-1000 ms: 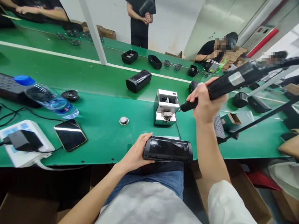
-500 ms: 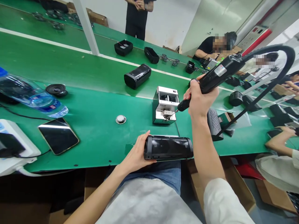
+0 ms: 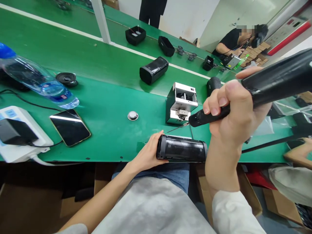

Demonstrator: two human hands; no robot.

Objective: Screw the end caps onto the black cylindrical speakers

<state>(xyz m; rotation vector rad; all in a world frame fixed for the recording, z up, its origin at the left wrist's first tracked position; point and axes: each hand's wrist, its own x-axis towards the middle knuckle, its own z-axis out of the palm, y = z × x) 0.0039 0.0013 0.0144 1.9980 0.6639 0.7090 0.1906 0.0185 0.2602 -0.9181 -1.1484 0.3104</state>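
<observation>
My left hand [image 3: 147,155] grips the left end of a black cylindrical speaker [image 3: 181,149] that lies on its side at the near edge of the green bench. My right hand [image 3: 234,110] is closed round a black electric screwdriver [image 3: 258,89], raised above the speaker's right end. Its thin bit [image 3: 176,128] points left and down, with the tip just above the speaker and in front of a small white screw feeder box [image 3: 181,103].
A water bottle [image 3: 36,79], a phone [image 3: 70,126], a white power strip [image 3: 23,136], a loose speaker driver [image 3: 66,78] and a small metal disc [image 3: 133,115] lie to the left. Another black speaker [image 3: 153,70] and trays sit on the belt behind. A seated person [image 3: 237,40] works far right.
My right hand has pulled the screwdriver bit away from the feeder box and brought it nearer, toward the speaker. The left hand keeps its hold on the speaker.
</observation>
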